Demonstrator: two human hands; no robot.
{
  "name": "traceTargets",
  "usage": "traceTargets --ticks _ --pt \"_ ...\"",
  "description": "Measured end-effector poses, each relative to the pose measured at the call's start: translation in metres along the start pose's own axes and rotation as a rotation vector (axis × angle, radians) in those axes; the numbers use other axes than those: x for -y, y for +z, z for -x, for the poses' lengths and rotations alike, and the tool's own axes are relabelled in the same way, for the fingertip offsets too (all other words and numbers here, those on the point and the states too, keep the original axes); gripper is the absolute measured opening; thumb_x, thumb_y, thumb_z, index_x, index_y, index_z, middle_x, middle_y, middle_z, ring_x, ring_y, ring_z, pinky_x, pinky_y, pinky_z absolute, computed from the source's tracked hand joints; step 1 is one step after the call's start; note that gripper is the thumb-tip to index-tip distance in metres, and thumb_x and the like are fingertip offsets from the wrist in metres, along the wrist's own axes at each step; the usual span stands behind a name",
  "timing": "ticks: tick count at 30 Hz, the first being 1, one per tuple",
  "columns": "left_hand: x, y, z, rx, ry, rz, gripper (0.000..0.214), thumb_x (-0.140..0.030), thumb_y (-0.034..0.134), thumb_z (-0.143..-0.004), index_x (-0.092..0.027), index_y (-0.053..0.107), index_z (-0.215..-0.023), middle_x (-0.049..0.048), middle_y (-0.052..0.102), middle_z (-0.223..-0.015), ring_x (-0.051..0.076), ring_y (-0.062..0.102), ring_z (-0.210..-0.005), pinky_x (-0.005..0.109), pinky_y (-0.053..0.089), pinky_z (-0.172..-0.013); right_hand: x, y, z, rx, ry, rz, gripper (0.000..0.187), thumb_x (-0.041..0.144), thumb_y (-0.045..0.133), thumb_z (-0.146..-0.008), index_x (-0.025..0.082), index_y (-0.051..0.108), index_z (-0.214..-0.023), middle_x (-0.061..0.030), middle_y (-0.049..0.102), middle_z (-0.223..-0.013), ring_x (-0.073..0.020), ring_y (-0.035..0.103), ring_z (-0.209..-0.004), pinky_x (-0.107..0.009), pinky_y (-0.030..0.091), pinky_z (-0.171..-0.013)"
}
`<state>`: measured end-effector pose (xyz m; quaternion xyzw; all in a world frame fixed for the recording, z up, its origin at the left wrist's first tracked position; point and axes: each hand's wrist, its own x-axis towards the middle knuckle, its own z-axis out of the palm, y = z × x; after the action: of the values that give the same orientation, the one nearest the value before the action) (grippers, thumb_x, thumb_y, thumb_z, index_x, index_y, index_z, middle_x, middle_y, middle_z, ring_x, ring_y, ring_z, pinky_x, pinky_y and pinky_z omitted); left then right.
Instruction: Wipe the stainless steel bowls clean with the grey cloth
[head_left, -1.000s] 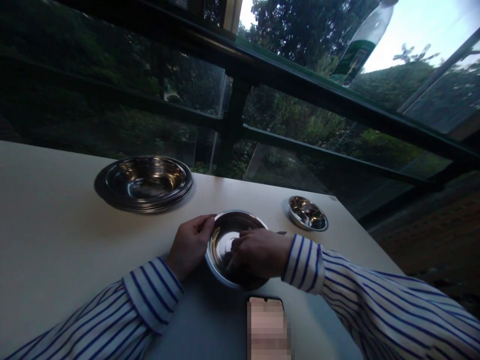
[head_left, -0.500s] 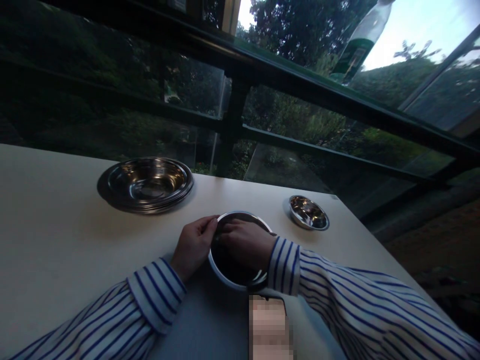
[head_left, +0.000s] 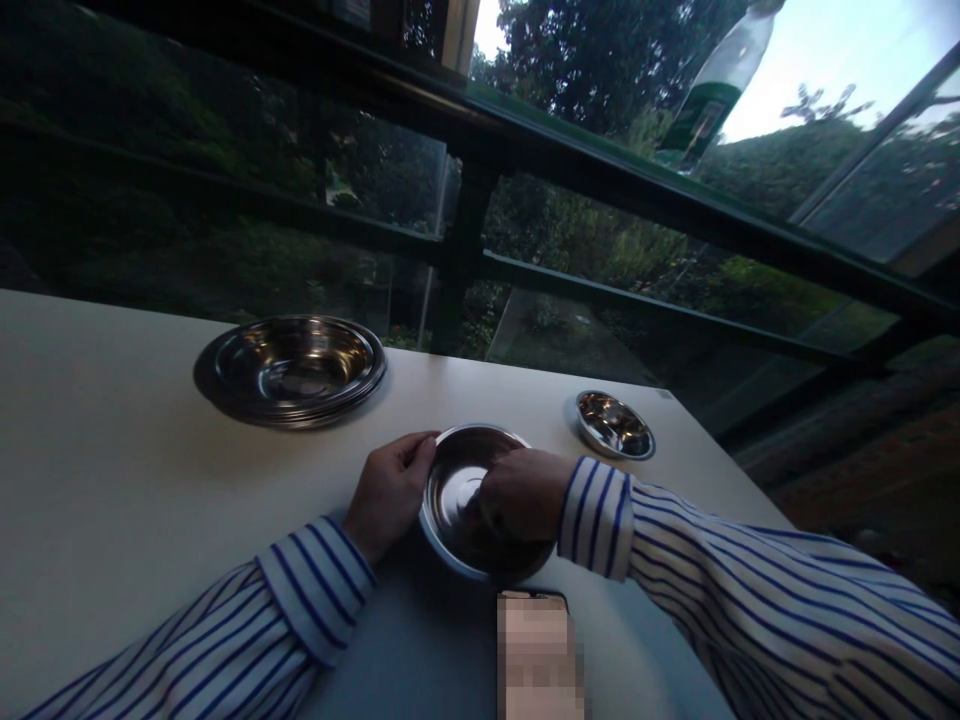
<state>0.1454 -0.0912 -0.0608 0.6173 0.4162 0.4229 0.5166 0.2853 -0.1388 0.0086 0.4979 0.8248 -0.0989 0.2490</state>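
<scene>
A steel bowl (head_left: 472,448) stands tilted a little toward me on the table, its shiny inside partly covered by my hand. My left hand (head_left: 390,493) pinches its left rim between thumb and fingers. Inside the bowl, against the right part of the wall, is my right hand (head_left: 529,495) with curled fingers. Whatever those fingers may hold is hidden from view. Just below the bowl lies a phone (head_left: 534,597) with a blurred-out screen.
On the white table (head_left: 97,420), a stack of wide steel basins (head_left: 292,410) sits at the back left. A small steel bowl (head_left: 615,425) is at the back right. Beyond the table runs a dark window frame, with a green-labelled plastic bottle (head_left: 712,95) on its ledge.
My right hand has moved rightward inside the bowl, from its upper middle to the right side, uncovering the bright bottom. My left hand stays on the rim.
</scene>
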Motion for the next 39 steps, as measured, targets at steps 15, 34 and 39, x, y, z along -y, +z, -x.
traceTargets --ticks 15,34,39 --pt "0.001 -0.001 -0.001 0.015 0.015 -0.003 0.032 -0.034 0.051 -0.073 -0.012 0.066 -0.091 0.0074 0.07 -0.089 0.02 0.063 -0.08 0.031 0.048 -0.075 0.004 0.011 -0.018 -0.338 0.191 0.027 0.024 0.015 0.04 -0.081 0.012 0.063 -0.087 -0.0128 0.061 -0.091 -0.0227 0.054 -0.088 -0.03 0.044 -0.066" --pt "0.004 0.001 0.001 -0.056 0.035 -0.039 0.029 -0.032 0.05 -0.075 -0.013 0.066 -0.09 0.0059 0.07 -0.088 0.018 0.063 -0.08 0.028 0.047 -0.075 -0.008 0.013 -0.011 -0.375 0.02 0.256 0.021 0.016 0.041 -0.083 0.014 0.062 -0.086 -0.0115 0.06 -0.089 -0.024 0.05 -0.088 -0.033 0.038 -0.064" --pt "0.001 -0.001 0.001 -0.076 0.034 -0.049 0.029 -0.032 0.05 -0.075 -0.014 0.066 -0.09 0.0058 0.07 -0.088 0.018 0.063 -0.078 0.029 0.048 -0.073 -0.014 0.009 0.006 -0.159 -0.056 0.021 0.016 0.018 0.05 -0.077 0.017 0.064 -0.084 -0.0069 0.062 -0.078 -0.0166 0.055 -0.072 -0.026 0.038 -0.059"
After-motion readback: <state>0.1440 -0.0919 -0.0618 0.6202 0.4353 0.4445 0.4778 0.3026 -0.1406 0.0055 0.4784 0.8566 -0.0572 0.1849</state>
